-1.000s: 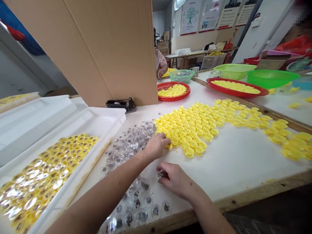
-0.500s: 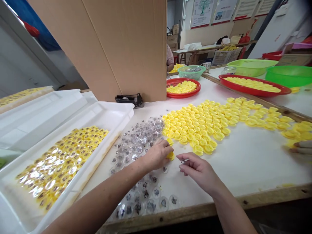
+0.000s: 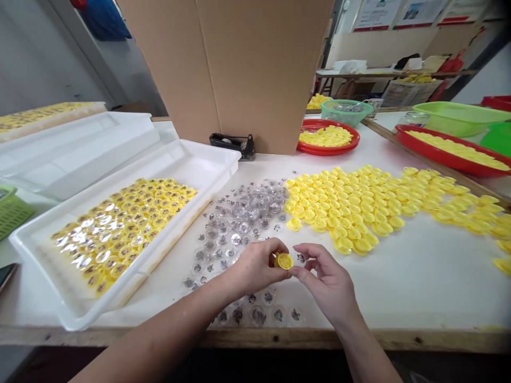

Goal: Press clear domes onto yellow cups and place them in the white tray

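Note:
My left hand (image 3: 257,265) grips a small round yellow cup (image 3: 285,260) above the table, its open side tilted up toward me. Close beside it, my right hand (image 3: 330,282) pinches a small clear disc (image 3: 300,258) with a dark printed figure; its thumb tip reaches the cup's rim. Under and left of my hands spread many loose clear discs (image 3: 235,239) with dark prints. Beyond my hands lies a wide patch of yellow cups (image 3: 339,199). At left, a white tray (image 3: 215,159) holds rows of yellow cups with printed clear tops (image 3: 131,229).
A tall cardboard sheet (image 3: 255,69) stands behind a black tape dispenser (image 3: 233,144). Red trays of yellow pieces (image 3: 305,149) (image 3: 403,139) and a green basket (image 3: 346,113) stand farther back. The wooden table edge (image 3: 319,340) runs along the front.
My left hand has lifted the yellow cup from the table and brought it to my right hand. The view has shifted left and down; the other person's hand at far right is out of view.

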Motion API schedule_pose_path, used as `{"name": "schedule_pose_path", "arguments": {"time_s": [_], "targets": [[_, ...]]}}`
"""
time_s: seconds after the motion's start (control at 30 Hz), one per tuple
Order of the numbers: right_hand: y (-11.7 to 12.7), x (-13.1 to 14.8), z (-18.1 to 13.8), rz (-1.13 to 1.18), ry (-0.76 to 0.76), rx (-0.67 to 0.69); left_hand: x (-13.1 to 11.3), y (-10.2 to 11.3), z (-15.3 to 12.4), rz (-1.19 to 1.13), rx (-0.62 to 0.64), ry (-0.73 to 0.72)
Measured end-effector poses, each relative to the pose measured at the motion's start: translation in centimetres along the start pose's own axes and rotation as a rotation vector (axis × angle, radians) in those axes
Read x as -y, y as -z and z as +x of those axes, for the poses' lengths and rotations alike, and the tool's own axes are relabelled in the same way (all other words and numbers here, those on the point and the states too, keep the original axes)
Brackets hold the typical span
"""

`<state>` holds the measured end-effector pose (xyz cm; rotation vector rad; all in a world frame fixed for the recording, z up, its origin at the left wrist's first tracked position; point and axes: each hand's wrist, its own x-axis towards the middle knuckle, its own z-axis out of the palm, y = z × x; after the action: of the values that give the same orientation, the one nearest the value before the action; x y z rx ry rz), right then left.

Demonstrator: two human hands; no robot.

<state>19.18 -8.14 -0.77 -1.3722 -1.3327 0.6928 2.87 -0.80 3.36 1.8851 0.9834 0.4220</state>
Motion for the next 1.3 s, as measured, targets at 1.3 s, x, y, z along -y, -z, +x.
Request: {"name": "schedule_pose_path", "arguments": {"time_s": [1.3], "targets": [[-0.1, 4.2, 1.9, -0.546, 0.12, 0.259, 2.1, 0.7, -0.6, -0.177, 0.089, -0.034]]}}
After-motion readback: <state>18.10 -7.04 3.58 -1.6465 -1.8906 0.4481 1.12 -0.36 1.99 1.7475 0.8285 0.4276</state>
